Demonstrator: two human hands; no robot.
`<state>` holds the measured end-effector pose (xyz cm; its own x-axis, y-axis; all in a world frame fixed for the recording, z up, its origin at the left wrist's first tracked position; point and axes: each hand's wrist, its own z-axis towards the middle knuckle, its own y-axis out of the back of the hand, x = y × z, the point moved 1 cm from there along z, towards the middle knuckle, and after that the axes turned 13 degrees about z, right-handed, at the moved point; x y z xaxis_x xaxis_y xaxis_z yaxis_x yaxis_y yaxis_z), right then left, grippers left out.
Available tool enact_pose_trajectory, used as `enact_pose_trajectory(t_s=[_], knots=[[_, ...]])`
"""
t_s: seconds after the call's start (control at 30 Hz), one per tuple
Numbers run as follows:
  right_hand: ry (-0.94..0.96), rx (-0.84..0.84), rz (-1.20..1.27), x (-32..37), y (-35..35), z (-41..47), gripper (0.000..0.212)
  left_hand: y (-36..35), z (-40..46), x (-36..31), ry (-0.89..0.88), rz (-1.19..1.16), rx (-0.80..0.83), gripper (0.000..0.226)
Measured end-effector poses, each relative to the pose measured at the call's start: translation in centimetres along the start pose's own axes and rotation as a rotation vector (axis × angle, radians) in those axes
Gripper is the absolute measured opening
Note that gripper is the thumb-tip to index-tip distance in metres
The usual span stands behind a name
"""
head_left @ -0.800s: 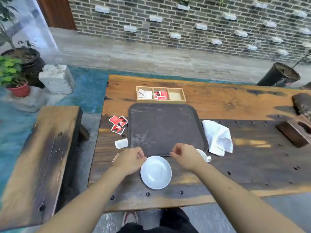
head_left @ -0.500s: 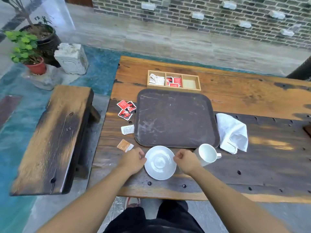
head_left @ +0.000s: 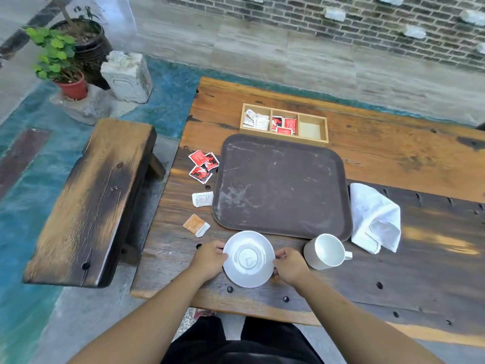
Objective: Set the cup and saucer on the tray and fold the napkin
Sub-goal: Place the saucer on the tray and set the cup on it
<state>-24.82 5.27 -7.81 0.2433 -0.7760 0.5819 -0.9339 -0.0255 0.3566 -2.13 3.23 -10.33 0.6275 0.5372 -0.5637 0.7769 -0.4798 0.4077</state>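
Beside saucer (head_left: 248, 258): cup (head_left: 325, 251); napkin (head_left: 374, 216) rt of tray (head_left: 282, 185).

1. I see my left hand (head_left: 210, 258) and right hand (head_left: 290, 265) pinching opposite edges of the saucer (head_left: 248, 258), which sits on the table (head_left: 393, 158) just in front of the tray (head_left: 280, 187).
2. The cup (head_left: 325, 252) stands just right of the saucer, handle pointing right.
3. The napkin (head_left: 374, 218) lies crumpled against the tray's right edge.
4. Packets (head_left: 203, 165) lie left of the tray; a box (head_left: 284, 124) sits behind it.
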Motion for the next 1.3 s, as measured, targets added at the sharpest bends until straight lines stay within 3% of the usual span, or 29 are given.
enact_pose_trajectory(t_s=[0.13,0.33,0.67,1.0,1.3], knots=[[-0.022,0.009,0.098,0.9,-0.4,-0.4,0.025,0.5,-0.1,0.2,0.058,-0.162,0.0,0.024],[-0.037,0.059,0.234,3.6,-0.8,-0.6,0.016,2.6,0.7,0.0,0.04,-0.305,-0.044,0.025],[0.058,0.077,0.342,9.9,0.1,2.6,0.021,7.0,3.4,-4.7,-0.033,-0.379,-0.146,0.028],[0.077,0.051,0.379,14.1,1.9,8.7,0.014,8.9,8.7,-10.8,-0.088,-0.29,-0.183,0.038],[0.091,0.04,0.35,18.1,2.1,14.7,0.02,10.9,14.3,-14.5,-0.069,-0.237,-0.19,0.027]])
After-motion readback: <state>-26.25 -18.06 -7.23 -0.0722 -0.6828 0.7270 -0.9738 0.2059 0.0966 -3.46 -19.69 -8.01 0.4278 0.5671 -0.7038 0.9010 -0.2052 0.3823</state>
